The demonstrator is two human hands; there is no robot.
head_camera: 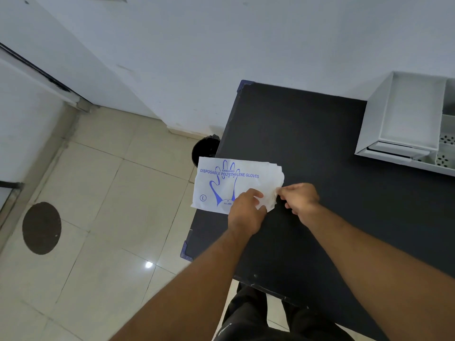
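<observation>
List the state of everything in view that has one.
glove pack: printed side up, overhanging the table edge.
clear glove: crumpled, at the pack's right end.
left hand: holds the glove pack.
right hand: pinches the clear glove.
bin: open, on the floor.
white organizer: open-topped, on the table.

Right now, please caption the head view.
Left hand holds glove pack over black table edge; right hand pinches a glove.
</observation>
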